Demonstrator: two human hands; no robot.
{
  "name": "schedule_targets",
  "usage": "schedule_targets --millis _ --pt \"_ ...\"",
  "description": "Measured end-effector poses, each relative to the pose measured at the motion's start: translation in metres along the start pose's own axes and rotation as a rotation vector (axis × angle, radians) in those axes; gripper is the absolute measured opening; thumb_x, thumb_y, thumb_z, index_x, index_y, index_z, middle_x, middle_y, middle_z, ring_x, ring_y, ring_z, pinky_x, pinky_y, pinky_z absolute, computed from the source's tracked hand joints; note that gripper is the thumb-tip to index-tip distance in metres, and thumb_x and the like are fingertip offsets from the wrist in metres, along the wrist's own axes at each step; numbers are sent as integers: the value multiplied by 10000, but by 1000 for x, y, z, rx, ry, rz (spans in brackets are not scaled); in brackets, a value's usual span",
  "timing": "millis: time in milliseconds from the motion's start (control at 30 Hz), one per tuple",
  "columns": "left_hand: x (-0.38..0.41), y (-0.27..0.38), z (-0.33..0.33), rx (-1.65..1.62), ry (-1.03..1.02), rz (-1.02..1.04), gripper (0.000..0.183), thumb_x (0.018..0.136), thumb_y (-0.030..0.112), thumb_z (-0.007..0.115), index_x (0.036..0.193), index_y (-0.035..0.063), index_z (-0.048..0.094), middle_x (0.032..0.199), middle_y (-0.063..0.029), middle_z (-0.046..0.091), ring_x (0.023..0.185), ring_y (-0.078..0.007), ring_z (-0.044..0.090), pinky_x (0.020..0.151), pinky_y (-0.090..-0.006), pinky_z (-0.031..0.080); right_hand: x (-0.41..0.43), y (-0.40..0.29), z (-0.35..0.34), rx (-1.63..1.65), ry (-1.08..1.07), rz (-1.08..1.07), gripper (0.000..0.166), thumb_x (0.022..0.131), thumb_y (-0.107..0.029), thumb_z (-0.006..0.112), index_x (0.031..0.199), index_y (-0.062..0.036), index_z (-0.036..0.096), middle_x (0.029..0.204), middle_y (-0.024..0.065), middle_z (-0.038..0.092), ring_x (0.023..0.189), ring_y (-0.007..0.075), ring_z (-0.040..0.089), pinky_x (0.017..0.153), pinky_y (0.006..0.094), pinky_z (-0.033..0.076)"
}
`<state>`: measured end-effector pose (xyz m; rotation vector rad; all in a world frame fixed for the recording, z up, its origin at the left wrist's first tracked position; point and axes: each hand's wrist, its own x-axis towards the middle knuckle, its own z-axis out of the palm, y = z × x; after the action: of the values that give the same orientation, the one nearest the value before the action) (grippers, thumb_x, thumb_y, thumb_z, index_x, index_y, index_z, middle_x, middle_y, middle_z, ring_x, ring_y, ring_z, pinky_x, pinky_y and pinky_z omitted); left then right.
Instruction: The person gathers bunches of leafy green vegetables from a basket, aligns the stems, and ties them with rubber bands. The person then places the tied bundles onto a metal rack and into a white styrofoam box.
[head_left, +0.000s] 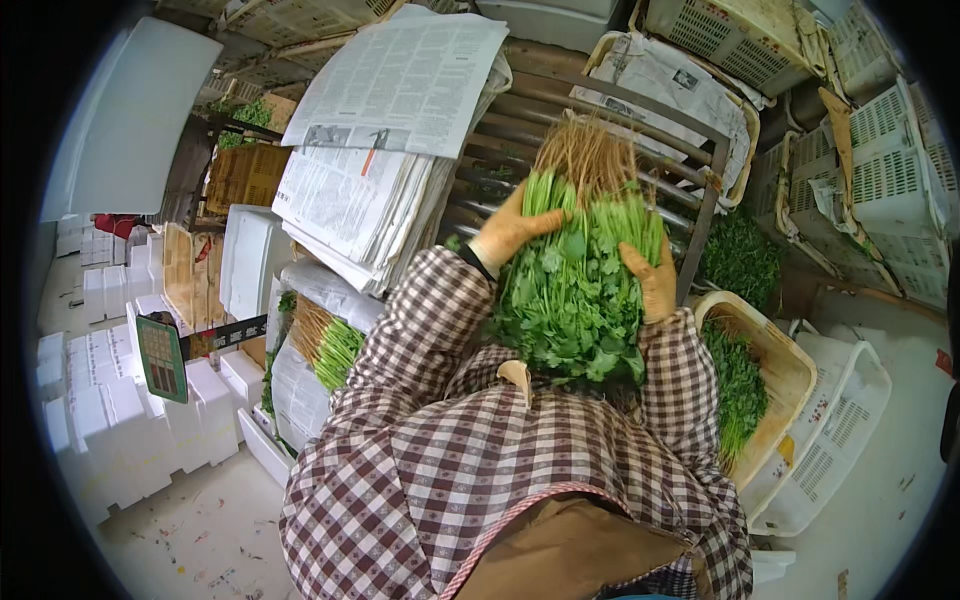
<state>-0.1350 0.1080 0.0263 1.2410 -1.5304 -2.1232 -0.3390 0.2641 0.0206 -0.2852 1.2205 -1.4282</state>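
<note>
Between my two hands is a large bunch of cilantro-like greens (581, 289), its brown roots (589, 154) pointing away from me and its leaves towards my chest. My left hand (514, 229) grips the left side of the stems, thumb laid across the top. On the right side, my right hand (651, 277) cups the bunch with thumb and fingers. Both hands look gloved in orange-tan. The bunch is over a rack of metal bars (525, 97). To the left of it lies a thick stack of newspapers (360, 195), the top sheet slanting.
At my right stands a cream plastic crate (787, 375) holding more greens (739, 390). A newspaper-lined crate (667, 82) sits beyond the rack. Rooted greens (337, 352) lie in a foam box at left, near a scale display (161, 358) and stacked white foam boxes (112, 427).
</note>
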Motion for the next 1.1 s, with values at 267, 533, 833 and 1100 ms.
schedule_targets --millis 267,533,833,1100 --pt "15 -23 -7 848 294 -292 1092 761 508 738 1513 96 63 1401 -295 359 1262 -400 424 1043 -441 389 11 -5 -27 -1120 434 -22 758 907 -370 611 1497 -157 187 1460 215 323 1314 360 383 1096 452 362" --pt "-21 50 50 871 337 574 442 821 82 658 1247 32 548 1165 -177 625 1081 -290 594 973 -411 464 33 8 -30 -1283 405 10 691 942 -455 508 1491 -150 219 1412 225 386 1256 378 438 1054 431 405" --pt "-23 -31 120 1272 24 599 551 930 312 516 1408 90 354 1415 -129 386 1325 -294 349 1111 -443 270 43 -50 -43 -1443 357 -223 548 869 -454 618 1262 -77 557 1306 147 531 1158 309 539 977 431 450" --pt "-30 -22 116 1197 -98 566 511 904 337 543 1332 76 442 1390 -135 419 1339 -294 340 1128 -463 250 64 -27 9 -1411 171 -609 219 772 -187 702 903 -17 658 1129 125 639 1100 301 568 918 412 469"
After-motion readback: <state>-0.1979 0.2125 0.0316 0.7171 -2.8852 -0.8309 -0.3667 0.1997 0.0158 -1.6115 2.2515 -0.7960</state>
